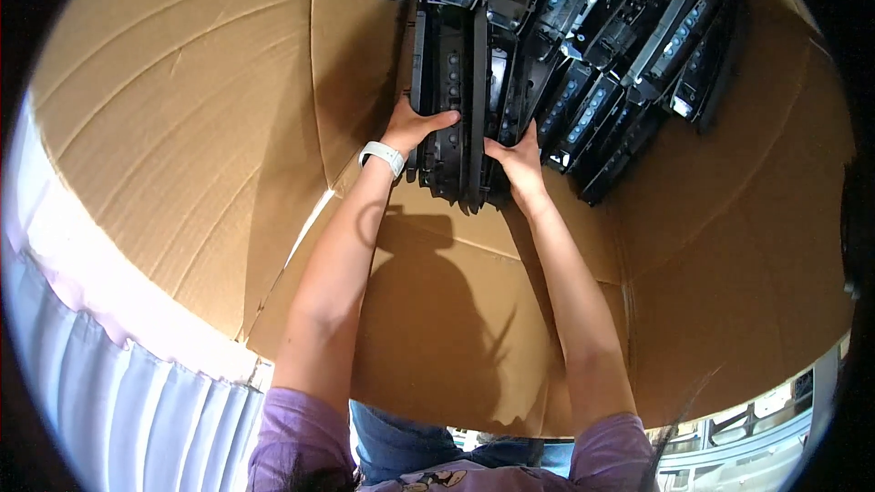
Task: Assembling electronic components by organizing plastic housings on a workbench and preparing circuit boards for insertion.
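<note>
Both my arms reach down into a deep cardboard box. My left hand grips the left side of a long black plastic part, its thumb laid over the top and its fingers hidden down the side. This part has a row of round holes or studs along it. My right hand grips a neighbouring black plastic strip near its close end, thumb to the left and the other fingers mostly hidden between the parts. Whether the two pieces are joined I cannot tell.
Several similar black parts lie stacked at a slant to the right and far side. Tall brown cardboard walls curve around them, with a torn, light crease at the left. Pale corrugated sheeting shows outside the box.
</note>
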